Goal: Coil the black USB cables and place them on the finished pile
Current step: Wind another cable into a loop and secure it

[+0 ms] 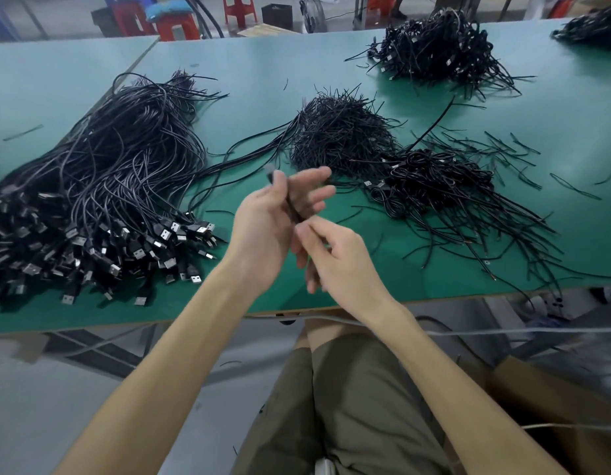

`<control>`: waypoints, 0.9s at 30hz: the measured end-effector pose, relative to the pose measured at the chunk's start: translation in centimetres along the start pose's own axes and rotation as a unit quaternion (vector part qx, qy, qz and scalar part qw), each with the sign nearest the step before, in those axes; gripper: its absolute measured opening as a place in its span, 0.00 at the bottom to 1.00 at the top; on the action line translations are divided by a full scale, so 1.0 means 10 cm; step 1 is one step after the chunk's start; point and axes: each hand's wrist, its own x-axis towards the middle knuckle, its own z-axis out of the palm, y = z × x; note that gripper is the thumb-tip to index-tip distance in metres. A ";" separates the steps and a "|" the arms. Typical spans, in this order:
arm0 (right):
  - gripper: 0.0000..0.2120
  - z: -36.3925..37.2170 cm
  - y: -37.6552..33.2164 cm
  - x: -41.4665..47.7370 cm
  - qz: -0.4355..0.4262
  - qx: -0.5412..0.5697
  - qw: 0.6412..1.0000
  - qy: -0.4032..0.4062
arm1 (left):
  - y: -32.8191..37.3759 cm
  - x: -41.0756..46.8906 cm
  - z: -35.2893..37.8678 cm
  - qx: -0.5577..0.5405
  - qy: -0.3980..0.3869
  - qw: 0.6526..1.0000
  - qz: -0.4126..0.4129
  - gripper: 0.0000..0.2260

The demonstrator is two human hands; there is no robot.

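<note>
Head view: left hand pins the plug end of one black cable under its thumb, fingers extended; right hand pinches the cable just below. Judged light, limp and springy; grip near the plug. Loose cables lie at 9 o'clock and the finished pile at 2 o'clock on the surface.

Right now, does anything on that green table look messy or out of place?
Yes. Loose black strands lie scattered across the right side of the table, and some cable ends splay out as far as its near edge.
</note>
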 end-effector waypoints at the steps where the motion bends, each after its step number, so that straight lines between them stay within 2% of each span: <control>1: 0.16 0.00 0.05 -0.01 0.012 -0.014 1.000 -0.008 | 0.08 0.03 -0.03 -0.065 -0.005 0.998 0.006 0.19; 3: 0.18 -0.09 0.16 0.01 0.034 -0.071 0.997 0.005 | 0.20 0.07 -0.11 -0.139 -0.030 0.990 0.007 0.16; 4: 0.18 -0.17 0.21 0.04 0.038 -0.108 0.993 0.022 | 0.22 0.07 -0.16 -0.118 -0.048 0.992 0.004 0.17; 6: 0.18 -0.32 0.27 0.10 0.029 -0.183 0.981 0.052 | 0.21 0.03 -0.26 0.044 -0.076 0.996 0.024 0.17; 7: 0.19 -0.37 0.28 0.14 0.020 -0.209 0.976 0.063 | 0.19 0.00 -0.30 0.151 -0.088 0.984 0.041 0.17; 9: 0.19 -0.41 0.26 0.20 0.010 -0.219 0.972 0.081 | 0.12 -0.01 -0.31 0.333 -0.123 0.934 0.048 0.16; 12: 0.18 -0.38 0.23 0.20 -0.006 -0.200 0.974 0.106 | -0.05 0.05 -0.21 0.534 -0.147 0.832 0.029 0.16; 14: 0.18 -0.33 0.20 0.19 -0.025 -0.182 0.976 0.113 | -0.11 0.09 -0.19 0.561 -0.118 0.818 0.049 0.15; 18: 0.18 -0.29 0.11 0.15 -0.044 -0.124 0.984 0.123 | -0.16 0.14 -0.24 0.514 -0.072 0.844 0.134 0.13; 20: 0.17 -0.25 0.06 0.13 -0.054 -0.099 0.986 0.122 | -0.19 0.12 -0.19 0.412 -0.069 0.899 0.133 0.14; 22: 0.16 -0.17 0.04 0.12 -0.062 -0.071 0.989 0.113 | -0.21 0.08 -0.12 0.254 -0.052 0.963 0.077 0.16; 23: 0.15 -0.13 0.03 0.12 -0.060 -0.060 0.991 0.108 | -0.22 0.06 -0.09 0.172 -0.051 0.983 0.038 0.17; 25: 0.15 -0.06 0.04 0.10 -0.051 -0.045 0.993 0.095 | -0.23 0.07 -0.04 0.037 -0.049 0.998 -0.026 0.21; 27: 0.15 -0.02 0.07 0.08 -0.045 -0.047 0.995 0.075 | -0.20 0.11 -0.02 -0.046 -0.035 0.997 -0.049 0.22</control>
